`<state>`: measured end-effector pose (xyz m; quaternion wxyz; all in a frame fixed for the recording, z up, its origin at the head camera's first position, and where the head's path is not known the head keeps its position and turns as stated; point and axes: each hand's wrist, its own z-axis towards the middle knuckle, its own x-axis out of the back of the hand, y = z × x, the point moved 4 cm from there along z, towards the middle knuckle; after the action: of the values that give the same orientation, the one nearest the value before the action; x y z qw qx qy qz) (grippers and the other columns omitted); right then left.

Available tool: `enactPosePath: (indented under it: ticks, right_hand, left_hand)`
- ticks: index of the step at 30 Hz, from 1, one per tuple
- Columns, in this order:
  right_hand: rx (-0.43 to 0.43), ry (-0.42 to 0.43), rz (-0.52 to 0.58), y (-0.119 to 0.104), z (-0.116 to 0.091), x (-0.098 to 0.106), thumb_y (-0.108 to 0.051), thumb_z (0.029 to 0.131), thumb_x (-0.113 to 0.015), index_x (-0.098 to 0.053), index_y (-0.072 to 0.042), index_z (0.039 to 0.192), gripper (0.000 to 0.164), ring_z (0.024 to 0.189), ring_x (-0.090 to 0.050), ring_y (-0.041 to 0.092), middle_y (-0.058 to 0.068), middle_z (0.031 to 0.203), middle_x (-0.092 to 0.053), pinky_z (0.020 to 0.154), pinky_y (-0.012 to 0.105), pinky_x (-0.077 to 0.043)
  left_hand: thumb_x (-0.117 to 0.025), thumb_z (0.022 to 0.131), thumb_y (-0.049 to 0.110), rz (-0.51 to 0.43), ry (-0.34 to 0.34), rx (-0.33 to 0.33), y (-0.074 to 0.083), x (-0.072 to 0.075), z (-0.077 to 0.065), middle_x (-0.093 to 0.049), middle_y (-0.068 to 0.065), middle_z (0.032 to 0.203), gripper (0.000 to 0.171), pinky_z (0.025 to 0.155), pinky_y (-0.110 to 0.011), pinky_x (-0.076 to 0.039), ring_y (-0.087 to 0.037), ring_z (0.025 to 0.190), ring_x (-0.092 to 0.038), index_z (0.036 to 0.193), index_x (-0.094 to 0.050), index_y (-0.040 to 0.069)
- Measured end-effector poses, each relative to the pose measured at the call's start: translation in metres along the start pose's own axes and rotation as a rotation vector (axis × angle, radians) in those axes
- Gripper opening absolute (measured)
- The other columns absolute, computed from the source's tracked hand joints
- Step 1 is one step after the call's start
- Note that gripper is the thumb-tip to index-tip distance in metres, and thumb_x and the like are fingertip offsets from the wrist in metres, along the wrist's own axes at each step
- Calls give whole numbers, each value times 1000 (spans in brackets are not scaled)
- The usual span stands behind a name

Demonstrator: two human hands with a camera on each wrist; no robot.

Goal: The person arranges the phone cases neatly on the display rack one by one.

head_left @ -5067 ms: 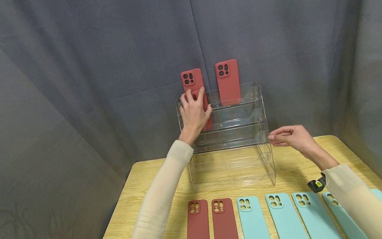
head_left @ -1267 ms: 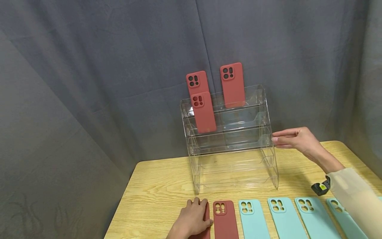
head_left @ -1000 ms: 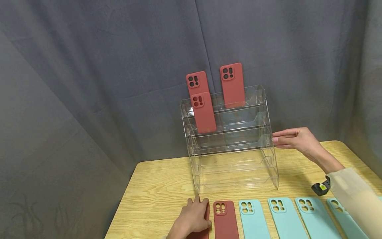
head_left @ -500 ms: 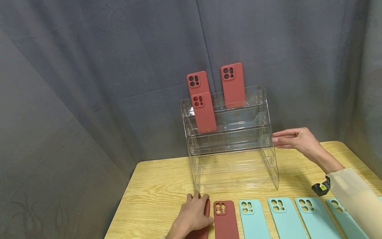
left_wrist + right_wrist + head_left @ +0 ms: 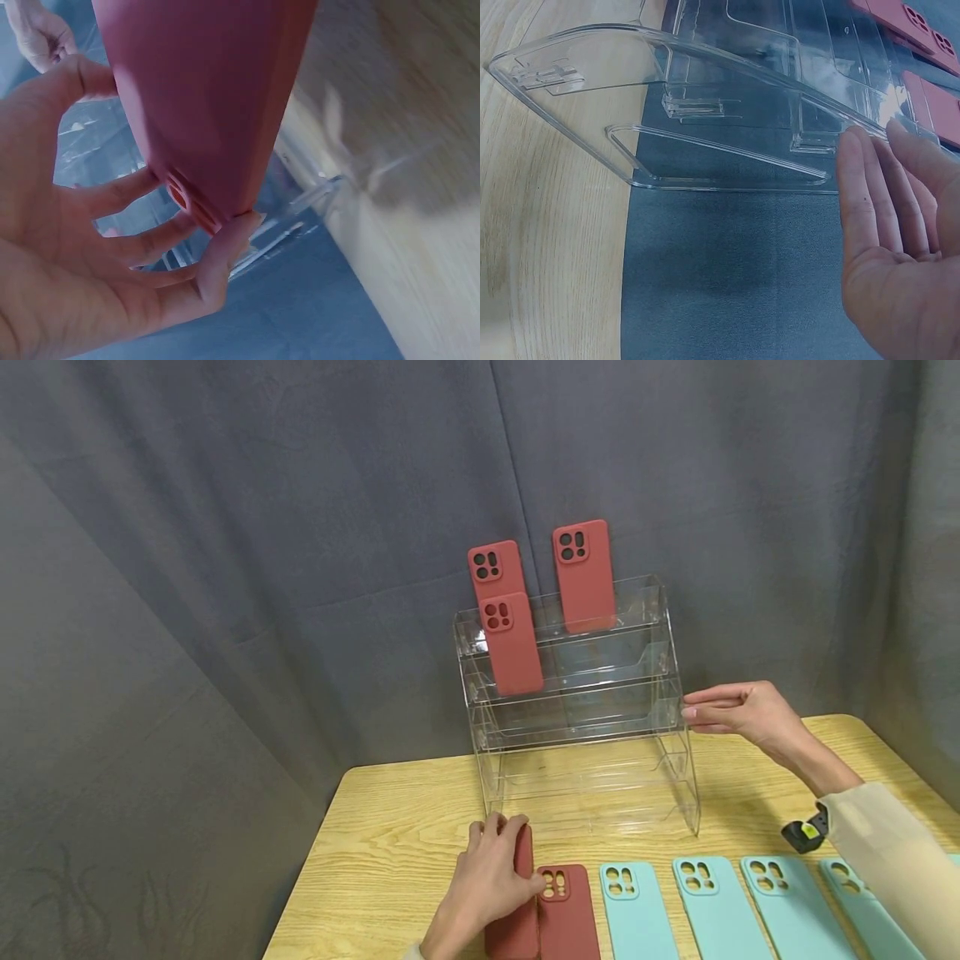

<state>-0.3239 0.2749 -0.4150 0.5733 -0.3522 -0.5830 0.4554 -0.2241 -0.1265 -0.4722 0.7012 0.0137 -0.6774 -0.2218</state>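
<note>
My left hand [image 5: 483,881] grips a red phone case [image 5: 517,931] by its edges near the camera-hole end. In the left wrist view, that phone case [image 5: 202,90] lies between the thumb and fingers. It is at the front of the table, overlapping the left side of another red phone case [image 5: 572,922]. My right hand [image 5: 742,714] holds the right side edge of a clear tiered display rack [image 5: 592,731]. In the right wrist view, the rack's edge [image 5: 765,75] passes between the thumb and the nearly straight fingers [image 5: 860,195].
Two red phone cases [image 5: 585,581] stand on the rack's top tier. Another red phone case [image 5: 513,647] stands one tier lower at left, overlapping one of them. Several turquoise phone cases [image 5: 645,914] lie in a row at front right. A grey curtain [image 5: 375,527] hangs behind the table [image 5: 390,810].
My left hand went from the rack down to the leftmost red phone case on the table, took hold of it and has shifted it slightly toward the rack. My right hand stays at the rack.
</note>
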Motion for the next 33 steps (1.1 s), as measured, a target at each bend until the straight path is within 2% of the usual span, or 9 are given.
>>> enactPosePath:
  ticks: [5,12,18,24,27,33]
  right_hand:
    - [-9,3,-8,1,2,0,-33,96,-78,-62,5,141,61,96,-78,2,-16,110,-79,86,22,-63]
    - [9,-7,-1,-2,-1,0,-35,97,-78,-62,6,140,61,97,-78,4,-15,109,-80,87,24,-63]
    - [8,-18,20,-2,-1,0,-34,97,-78,-61,7,141,62,97,-79,6,-13,109,-81,86,22,-62]
    - [-4,-8,38,1,-1,3,-32,97,-78,-60,8,141,62,97,-79,6,-18,106,-80,85,22,-62]
    - [-16,-6,32,3,-1,3,-33,97,-78,-60,8,142,63,97,-79,5,-19,105,-80,84,20,-62]
    - [-16,-1,22,3,1,3,-30,98,-77,-59,8,143,62,96,-79,5,-18,107,-79,84,20,-62]
  left_hand:
    - [-79,76,40,6,74,-23,11,12,3,-56,-8,135,76,63,-46,-52,-34,121,-53,147,-58,23]
    - [-75,78,36,-12,177,-71,34,36,15,-54,-7,142,74,61,-41,-51,-34,131,-52,150,-55,27]
    - [-76,79,36,-6,244,-138,55,56,28,-56,-6,137,74,64,-31,-48,-30,124,-53,150,-55,27]
    - [-74,83,38,7,275,-203,79,73,50,-53,-4,140,73,72,-32,-49,-28,124,-52,152,-52,28]
    - [-73,84,40,25,299,-226,91,82,63,-51,-5,141,73,71,-34,-51,-30,126,-50,153,-50,28]
    - [-74,87,42,75,411,-259,117,108,92,-50,-10,145,75,68,-38,-56,-33,130,-49,155,-47,25]
